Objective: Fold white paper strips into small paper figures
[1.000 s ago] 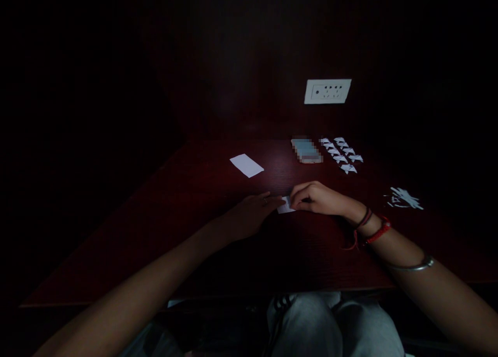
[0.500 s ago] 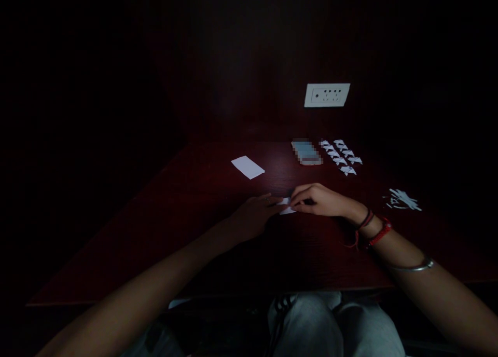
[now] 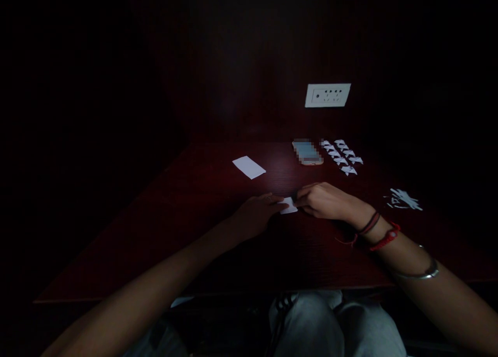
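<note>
A small white paper piece (image 3: 288,206) lies on the dark red table (image 3: 202,232) between my two hands. My left hand (image 3: 254,214) rests flat on the table with its fingertips on the paper's left edge. My right hand (image 3: 324,201) has its fingers curled and pressed onto the paper's right side. The light is dim, so the paper's folds are hard to make out. Red and dark bands circle my right wrist, with a metal bangle further up the arm.
A white paper rectangle (image 3: 249,167) lies further back on the left. A phone (image 3: 307,152) lies beside two rows of several small folded paper pieces (image 3: 342,156). Paper scraps (image 3: 404,199) are heaped at the right. A white wall socket (image 3: 327,95) is behind.
My right hand has shifted slightly and closed down more over the paper's right side. My left hand has hardly moved.
</note>
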`<state>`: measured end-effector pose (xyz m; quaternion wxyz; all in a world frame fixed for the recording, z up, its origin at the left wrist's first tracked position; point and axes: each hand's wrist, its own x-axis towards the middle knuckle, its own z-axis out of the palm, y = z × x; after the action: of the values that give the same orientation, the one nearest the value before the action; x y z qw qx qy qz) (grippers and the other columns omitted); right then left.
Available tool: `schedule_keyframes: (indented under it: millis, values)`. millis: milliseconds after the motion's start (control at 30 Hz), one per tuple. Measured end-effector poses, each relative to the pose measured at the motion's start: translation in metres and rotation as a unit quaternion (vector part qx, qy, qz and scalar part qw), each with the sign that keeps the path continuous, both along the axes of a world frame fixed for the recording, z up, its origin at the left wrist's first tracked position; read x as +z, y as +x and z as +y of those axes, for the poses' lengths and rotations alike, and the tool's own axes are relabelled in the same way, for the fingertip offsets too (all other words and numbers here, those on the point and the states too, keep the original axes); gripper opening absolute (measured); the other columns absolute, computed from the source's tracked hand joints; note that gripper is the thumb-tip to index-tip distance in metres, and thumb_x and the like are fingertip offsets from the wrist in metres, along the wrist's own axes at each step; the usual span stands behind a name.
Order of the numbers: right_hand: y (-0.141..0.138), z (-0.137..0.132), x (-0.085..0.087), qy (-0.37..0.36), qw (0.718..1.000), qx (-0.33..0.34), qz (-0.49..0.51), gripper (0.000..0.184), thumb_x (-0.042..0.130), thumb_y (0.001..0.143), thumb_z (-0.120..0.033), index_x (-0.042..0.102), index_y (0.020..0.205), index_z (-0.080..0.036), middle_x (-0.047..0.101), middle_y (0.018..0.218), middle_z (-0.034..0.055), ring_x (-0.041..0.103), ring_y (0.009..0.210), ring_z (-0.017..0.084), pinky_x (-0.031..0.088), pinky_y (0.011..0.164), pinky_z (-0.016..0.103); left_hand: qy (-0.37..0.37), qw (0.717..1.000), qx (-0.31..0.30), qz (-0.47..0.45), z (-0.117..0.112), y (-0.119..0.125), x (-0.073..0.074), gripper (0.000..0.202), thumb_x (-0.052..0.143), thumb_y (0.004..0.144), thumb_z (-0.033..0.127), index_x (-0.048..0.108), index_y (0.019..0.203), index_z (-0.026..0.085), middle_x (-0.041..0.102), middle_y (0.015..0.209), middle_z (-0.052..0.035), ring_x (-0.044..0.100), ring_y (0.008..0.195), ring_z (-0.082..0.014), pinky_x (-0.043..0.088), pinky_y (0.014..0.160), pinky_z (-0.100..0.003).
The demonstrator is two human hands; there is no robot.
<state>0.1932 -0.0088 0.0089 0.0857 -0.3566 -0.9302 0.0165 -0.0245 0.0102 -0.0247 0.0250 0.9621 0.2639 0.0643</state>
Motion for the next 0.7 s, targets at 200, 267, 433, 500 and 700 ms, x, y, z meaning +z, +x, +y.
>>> schedule_keyframes:
  millis: [200,267,433,500,700]
  values:
    - [0.012,0.006,-0.004,-0.003,0.999,-0.019,0.027,0.025,0.044,0.076,-0.013,0.063,0.091,-0.02,0.06,0.083,0.0039,0.055,0.075,0.013,0.04,0.068,0.025,0.006,1.0,0.007,0.009,0.001,-0.003,-0.003,0.058,0.036,0.071,0.001,0.033,0.122,0.028,0.03,0.131,0.0014,0.027,0.119,-0.0188,0.029,0.092,-0.037]
    - [0.011,0.008,-0.005,-0.019,0.998,-0.018,0.059,0.026,0.044,0.077,-0.015,0.06,0.098,-0.019,0.059,0.086,0.0043,0.055,0.075,0.013,0.04,0.069,0.025,0.008,1.0,0.002,0.005,0.002,-0.002,-0.003,0.058,0.037,0.07,0.0,0.034,0.121,0.028,0.032,0.13,0.0014,0.028,0.118,-0.0182,0.028,0.092,-0.037]
    - [0.003,0.009,-0.01,-0.076,0.993,0.015,0.092,0.026,0.05,0.076,-0.025,0.059,0.099,-0.017,0.058,0.086,0.0051,0.054,0.076,0.013,0.041,0.069,0.025,-0.003,0.998,-0.001,-0.057,0.005,0.002,0.001,0.05,0.033,0.073,0.0,0.039,0.116,0.024,0.045,0.118,-0.0005,0.039,0.108,-0.0142,0.031,0.09,-0.032]
    - [0.001,0.009,-0.012,-0.083,0.991,0.022,0.097,0.027,0.053,0.075,-0.027,0.06,0.098,-0.017,0.057,0.087,0.0054,0.054,0.078,0.013,0.041,0.071,0.025,0.008,0.997,0.004,-0.081,0.005,0.003,0.003,0.045,0.033,0.074,0.001,0.04,0.114,0.021,0.046,0.116,-0.0019,0.039,0.108,-0.0144,0.032,0.089,-0.032]
    - [0.0,0.01,-0.014,-0.077,0.991,0.023,0.104,0.022,0.049,0.077,-0.023,0.062,0.094,-0.017,0.057,0.085,0.0055,0.053,0.077,0.013,0.041,0.071,0.026,0.049,0.997,-0.031,-0.054,0.003,0.004,0.005,0.037,0.038,0.077,0.007,0.047,0.109,0.023,0.046,0.115,-0.0017,0.042,0.105,-0.0155,0.033,0.088,-0.033]
